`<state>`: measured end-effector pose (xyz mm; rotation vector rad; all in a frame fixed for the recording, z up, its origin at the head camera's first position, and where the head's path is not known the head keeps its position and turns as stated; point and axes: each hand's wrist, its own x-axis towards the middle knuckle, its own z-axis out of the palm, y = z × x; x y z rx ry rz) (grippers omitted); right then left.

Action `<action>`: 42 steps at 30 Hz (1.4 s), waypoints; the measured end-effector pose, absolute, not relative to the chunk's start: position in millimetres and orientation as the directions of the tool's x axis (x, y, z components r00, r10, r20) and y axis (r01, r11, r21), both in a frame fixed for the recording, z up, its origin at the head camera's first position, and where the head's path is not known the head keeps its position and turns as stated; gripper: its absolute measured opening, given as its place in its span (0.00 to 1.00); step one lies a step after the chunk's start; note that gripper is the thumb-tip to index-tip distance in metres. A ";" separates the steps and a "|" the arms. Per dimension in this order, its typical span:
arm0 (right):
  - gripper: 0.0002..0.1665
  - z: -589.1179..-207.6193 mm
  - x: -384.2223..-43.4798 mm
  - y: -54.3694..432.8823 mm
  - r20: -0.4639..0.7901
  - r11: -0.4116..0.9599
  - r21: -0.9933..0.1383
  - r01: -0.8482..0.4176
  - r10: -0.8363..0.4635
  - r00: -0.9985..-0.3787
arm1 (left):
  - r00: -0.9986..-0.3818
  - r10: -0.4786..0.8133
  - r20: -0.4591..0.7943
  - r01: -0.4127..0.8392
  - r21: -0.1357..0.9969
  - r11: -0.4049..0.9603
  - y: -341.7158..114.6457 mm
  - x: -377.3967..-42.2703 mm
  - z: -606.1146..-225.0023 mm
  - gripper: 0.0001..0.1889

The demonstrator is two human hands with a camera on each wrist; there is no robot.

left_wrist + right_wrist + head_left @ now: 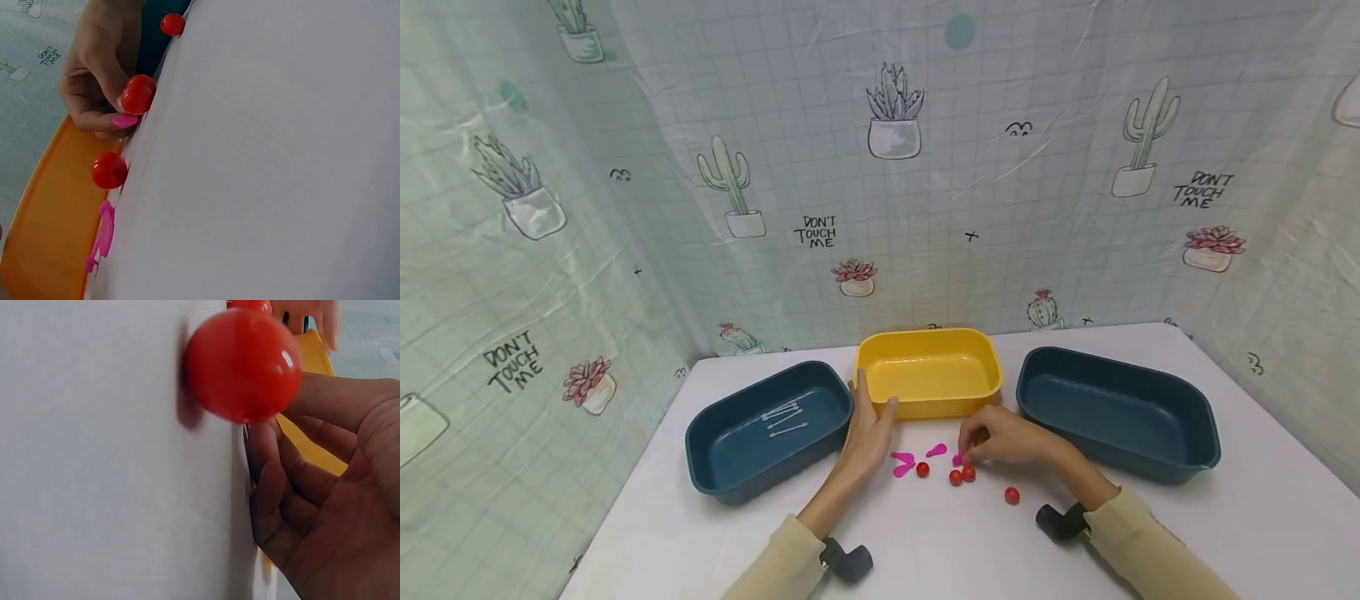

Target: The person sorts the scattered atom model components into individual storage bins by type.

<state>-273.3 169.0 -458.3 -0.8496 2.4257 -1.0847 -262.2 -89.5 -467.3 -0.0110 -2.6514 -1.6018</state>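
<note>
My left hand [868, 433] lies at the near left corner of the yellow bin [925, 408], fingers stretched along its left side and thumb at the front wall. In front of the bin, my right hand [1000, 437] pinches a pink drop-shaped piece [125, 120] low over the white table, between thumb and fingertip. Two red beads [956, 477] sit right by those fingertips; one bead [244, 365] looms large in the right wrist view. Several more pink pieces [936, 450] and a red bead [922, 469] lie between the hands.
A dark blue bin [730, 479] holding several pale small sticks [787, 430] stands at left. Another dark blue bin [1120, 446] is at right, close to my right forearm. A lone red bead [1012, 495] lies nearer me. A printed cloth [955, 208] hangs behind the table.
</note>
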 end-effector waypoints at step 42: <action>0.10 -455.0 -274.2 170.8 0.107 0.343 -0.854 -0.391 -0.620 -0.777 | -0.980 -0.110 0.168 0.116 0.921 0.373 -86.3 -281.6 -488.1 0.32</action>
